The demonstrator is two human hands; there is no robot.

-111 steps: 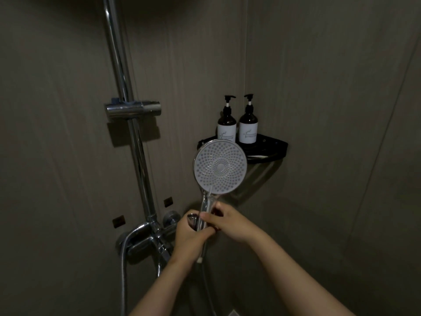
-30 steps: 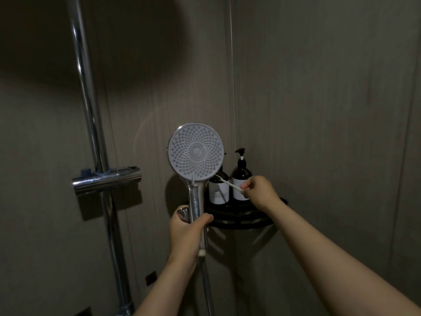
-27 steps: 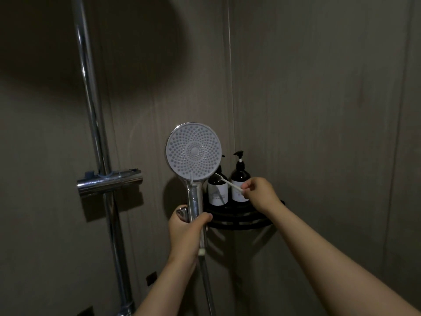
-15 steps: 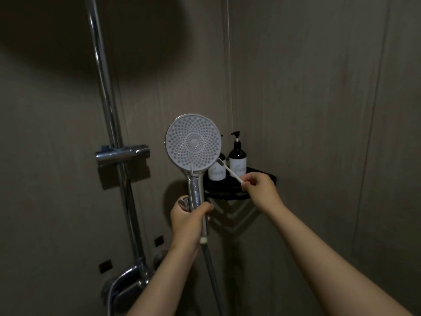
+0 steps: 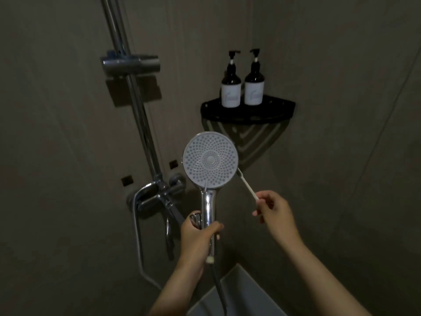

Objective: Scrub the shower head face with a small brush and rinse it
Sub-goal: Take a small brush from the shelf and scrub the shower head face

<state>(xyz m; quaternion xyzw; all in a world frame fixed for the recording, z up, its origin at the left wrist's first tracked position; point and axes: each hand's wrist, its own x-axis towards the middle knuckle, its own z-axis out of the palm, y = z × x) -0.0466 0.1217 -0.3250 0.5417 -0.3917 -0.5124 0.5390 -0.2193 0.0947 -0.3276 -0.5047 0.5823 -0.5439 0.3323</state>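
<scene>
Head view, legend by question and answer.

**Q:** Where is the shower head?

**A:** Directly above the left hand. It stands upright with its round nozzle face turned to the camera. The fingers and thumb of that hand are wrapped round the lower part of the chrome handle.

**Q:** And the right hand?

**A:** It pinches the rear end of the small brush between thumb and fingertips. The thin white shaft slants up and toward the left hand. Its tip lies at the lower rim of the face, on the side nearer the right hand. Whether the bristles touch cannot be told.

**Q:** What lies beyond the hands?

**A:** A dark hose hangs from the handle's base, below the left hand. On the outer side of the left hand is the mixer tap. The riser rail climbs from it to a slider bracket. Above the right hand, well apart, a black corner shelf carries two pump bottles side by side. Between the forearms is a pale ledge.
</scene>
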